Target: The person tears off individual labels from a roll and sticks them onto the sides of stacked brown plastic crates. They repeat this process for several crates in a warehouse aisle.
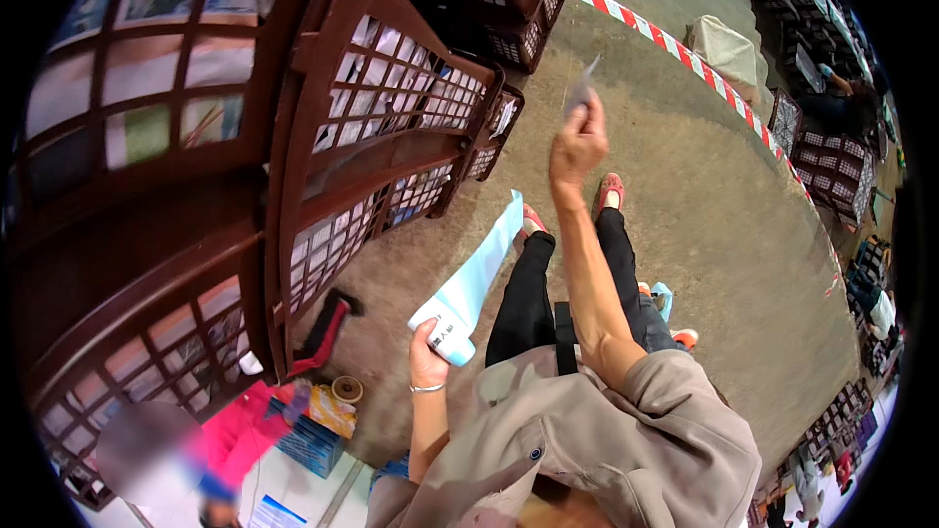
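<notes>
My left hand (426, 360), with a bangle at the wrist, is closed round a roll of pale blue strip material (458, 350) that has dark print on its end. A loose length of the strip (481, 272) runs from the roll up toward my shoe (532, 219). Farther out, my right hand (579, 151) is raised over the floor, thumb and fingers pinching a thin greyish piece (585, 88). That piece points up and away; whether it is a label or a film cannot be made out. The two hands are well apart.
Brown plastic lattice crates (391, 127) filled with packed goods are stacked along the left. Red-and-white barrier tape (675, 51) crosses the concrete floor (724, 225). A person in pink (235, 435) is at lower left, beside a blue box (311, 445). More crates (831, 171) stand far right.
</notes>
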`<state>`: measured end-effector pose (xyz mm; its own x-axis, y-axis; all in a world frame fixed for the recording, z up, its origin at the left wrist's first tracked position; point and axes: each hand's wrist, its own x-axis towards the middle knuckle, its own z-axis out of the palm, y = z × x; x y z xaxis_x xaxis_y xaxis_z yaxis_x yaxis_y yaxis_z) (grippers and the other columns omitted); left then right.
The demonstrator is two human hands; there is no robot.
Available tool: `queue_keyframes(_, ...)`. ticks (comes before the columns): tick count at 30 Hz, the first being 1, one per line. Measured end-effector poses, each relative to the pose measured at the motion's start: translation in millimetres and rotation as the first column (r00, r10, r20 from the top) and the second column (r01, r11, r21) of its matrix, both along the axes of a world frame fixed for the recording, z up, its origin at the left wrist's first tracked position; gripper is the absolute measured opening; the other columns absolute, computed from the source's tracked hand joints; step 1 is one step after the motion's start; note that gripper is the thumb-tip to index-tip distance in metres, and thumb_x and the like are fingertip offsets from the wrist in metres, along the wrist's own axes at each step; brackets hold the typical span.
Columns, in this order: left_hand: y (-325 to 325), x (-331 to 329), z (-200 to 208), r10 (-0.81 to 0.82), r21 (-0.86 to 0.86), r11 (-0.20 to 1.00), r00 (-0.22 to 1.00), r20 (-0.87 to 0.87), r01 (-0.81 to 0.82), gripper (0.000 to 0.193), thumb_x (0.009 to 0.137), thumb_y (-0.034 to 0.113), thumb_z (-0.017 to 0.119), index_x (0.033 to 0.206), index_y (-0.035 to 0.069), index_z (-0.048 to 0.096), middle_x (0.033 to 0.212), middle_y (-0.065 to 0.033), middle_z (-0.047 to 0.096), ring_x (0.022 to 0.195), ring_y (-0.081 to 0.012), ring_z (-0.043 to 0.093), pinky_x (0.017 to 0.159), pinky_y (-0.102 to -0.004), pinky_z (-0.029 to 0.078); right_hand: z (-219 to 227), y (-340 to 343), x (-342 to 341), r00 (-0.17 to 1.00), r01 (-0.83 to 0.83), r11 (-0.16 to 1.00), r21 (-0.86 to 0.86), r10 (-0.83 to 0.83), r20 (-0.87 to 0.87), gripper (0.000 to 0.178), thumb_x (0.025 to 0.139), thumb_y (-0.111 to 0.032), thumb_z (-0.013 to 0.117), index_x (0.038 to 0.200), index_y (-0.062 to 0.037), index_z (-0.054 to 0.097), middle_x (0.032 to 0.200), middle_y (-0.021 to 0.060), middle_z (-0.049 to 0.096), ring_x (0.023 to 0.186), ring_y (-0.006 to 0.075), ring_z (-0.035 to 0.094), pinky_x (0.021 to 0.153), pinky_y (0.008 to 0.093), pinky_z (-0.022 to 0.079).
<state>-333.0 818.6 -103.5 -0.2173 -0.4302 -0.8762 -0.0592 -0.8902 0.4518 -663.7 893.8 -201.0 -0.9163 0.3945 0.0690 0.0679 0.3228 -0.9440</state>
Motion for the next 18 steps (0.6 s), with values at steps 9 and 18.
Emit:
queue_keyframes(9,-13.7,2.7,-5.7,-0.014,-0.008,1.000,1.000,0.005,0.014,0.028,0.074,0.010,0.062,0.101,0.001,0.056,0.092,-0.0071,0.061,0.086,-0.0200,0.060,0.078,-0.0341,0.051,14.4,-69.9,63.7,0.796,-0.576,0.817,0.009,0.563,-0.223,0.034,0.081,0.000,0.056,0.114,-0.0049,0.057,0.111,0.0162,0.060,0.101,0.0310,0.059,0.088,0.0358,0.046)
queue_keyframes(18,-16.1,-16.5,-2.9,-0.104,-0.024,0.994,0.991,-0.085,0.103,0.031,0.073,0.010,0.063,0.102,0.002,0.056,0.092,-0.0059,0.061,0.085,-0.0181,0.060,0.078,-0.0323,0.050,28.3,-65.3,-6.2,0.809,-0.114,0.160,-0.981,0.587,0.001,0.024,0.091,-0.023,0.043,0.092,-0.0043,0.057,0.071,0.0045,0.058,0.063,0.0152,0.056,0.062,0.0264,0.047)
